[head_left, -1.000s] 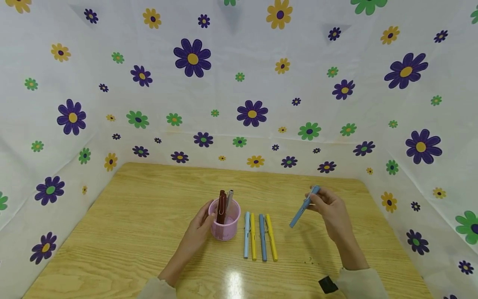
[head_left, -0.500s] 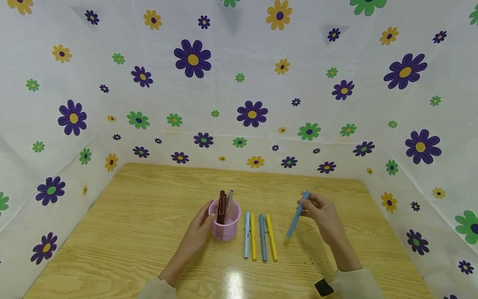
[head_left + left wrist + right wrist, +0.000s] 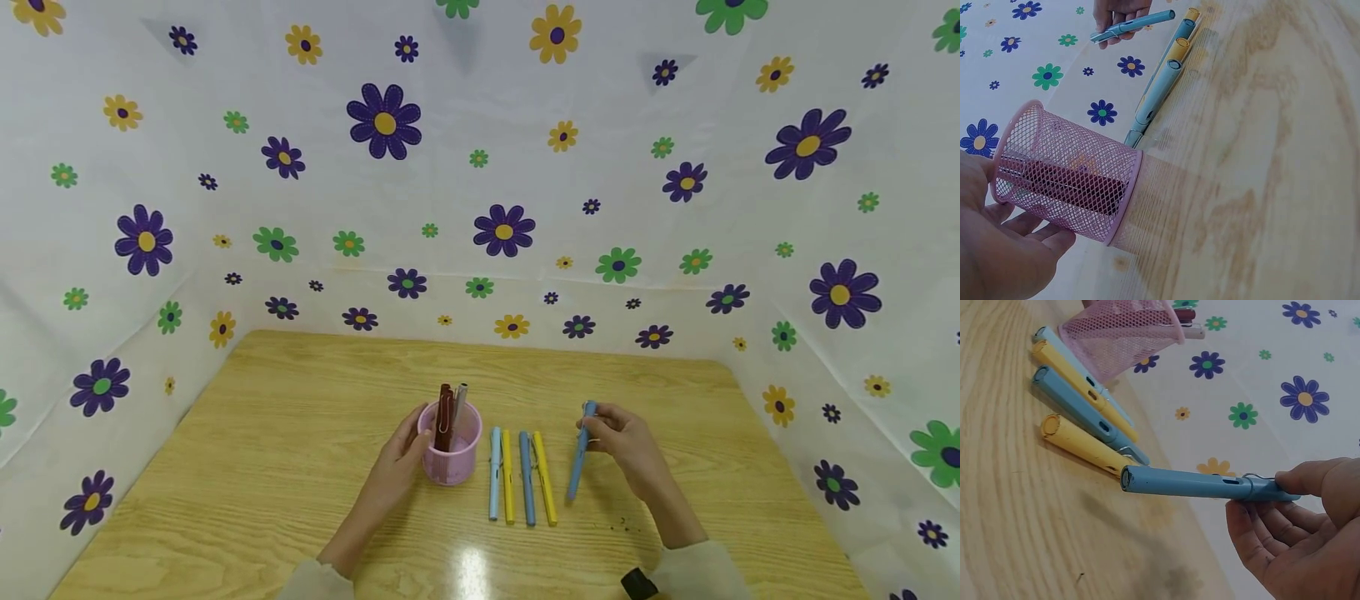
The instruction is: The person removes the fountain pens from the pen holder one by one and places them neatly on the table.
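My right hand (image 3: 626,442) pinches a blue pen (image 3: 581,454) near its clip end, with the other end pointing down close over the table. In the right wrist view the thumb lies on top of that pen (image 3: 1185,482) and the fingers are beneath. My left hand (image 3: 401,454) holds the side of a pink mesh pen cup (image 3: 452,467), which stands upright with dark red pens (image 3: 444,421) and a silver-grey pen (image 3: 460,404) in it. Between the hands lies a row of pens: light blue (image 3: 494,475), yellow (image 3: 508,479), blue (image 3: 527,479) and yellow (image 3: 546,479).
The wooden table (image 3: 300,417) is enclosed by a white flower-patterned cloth (image 3: 450,167) at the back and sides. Small dark specks (image 3: 622,525) lie near the right forearm. A black object (image 3: 638,583) shows at the right sleeve.
My right hand has moved left and toward me with the blue pen, which is now lower, more in line with the row and beside it. The left hand stays on the cup.
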`<move>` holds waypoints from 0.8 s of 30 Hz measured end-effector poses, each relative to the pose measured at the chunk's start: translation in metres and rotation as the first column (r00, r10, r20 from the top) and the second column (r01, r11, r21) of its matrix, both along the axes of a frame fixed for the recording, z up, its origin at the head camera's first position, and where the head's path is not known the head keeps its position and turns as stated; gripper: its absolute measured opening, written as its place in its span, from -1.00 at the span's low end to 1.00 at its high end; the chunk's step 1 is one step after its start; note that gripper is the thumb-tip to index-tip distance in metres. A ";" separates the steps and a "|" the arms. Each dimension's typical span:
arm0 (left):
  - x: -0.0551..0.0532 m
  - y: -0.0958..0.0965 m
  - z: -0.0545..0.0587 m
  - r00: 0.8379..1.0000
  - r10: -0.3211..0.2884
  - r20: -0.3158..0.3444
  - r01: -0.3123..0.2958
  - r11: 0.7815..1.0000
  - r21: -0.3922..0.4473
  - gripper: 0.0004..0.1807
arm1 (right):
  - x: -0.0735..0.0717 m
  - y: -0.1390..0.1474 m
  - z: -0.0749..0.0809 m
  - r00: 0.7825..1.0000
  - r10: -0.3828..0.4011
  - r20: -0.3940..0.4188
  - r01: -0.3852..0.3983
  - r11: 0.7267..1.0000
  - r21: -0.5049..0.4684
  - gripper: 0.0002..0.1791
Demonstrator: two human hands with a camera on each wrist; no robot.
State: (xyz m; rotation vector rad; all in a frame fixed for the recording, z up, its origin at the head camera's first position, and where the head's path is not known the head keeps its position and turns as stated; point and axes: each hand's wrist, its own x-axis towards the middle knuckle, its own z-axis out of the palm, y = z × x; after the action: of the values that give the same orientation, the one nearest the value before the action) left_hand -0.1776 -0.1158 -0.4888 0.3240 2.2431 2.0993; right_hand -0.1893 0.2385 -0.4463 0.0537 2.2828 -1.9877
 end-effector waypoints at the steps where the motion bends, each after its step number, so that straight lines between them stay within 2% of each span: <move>1: 0.000 0.000 0.000 1.000 -0.002 0.001 0.002 1.000 0.004 -0.39 | 0.000 -0.001 -0.001 1.000 0.007 0.009 -0.007 1.000 0.004 -0.50; 9: 0.000 0.000 0.000 1.000 -0.010 0.001 0.010 1.000 0.017 -0.39 | 0.001 -0.005 -0.014 0.999 0.020 0.050 -0.021 0.999 0.033 -0.51; 20: 0.000 -0.001 0.000 1.000 0.002 0.005 -0.002 1.000 0.010 -0.39 | 0.004 -0.010 -0.020 0.995 0.056 0.082 -0.060 0.997 0.048 -0.48; 24: -0.001 0.000 0.000 1.000 0.001 -0.003 -0.001 1.000 0.010 -0.39 | 0.003 -0.012 -0.023 0.995 0.044 0.095 -0.051 0.995 0.081 -0.49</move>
State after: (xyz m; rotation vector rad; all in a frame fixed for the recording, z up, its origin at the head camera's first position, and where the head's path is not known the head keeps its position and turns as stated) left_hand -0.1782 -0.1161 -0.4893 0.3275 2.2359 2.1122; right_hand -0.1859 0.2267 -0.4691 0.0957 2.2855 -1.8272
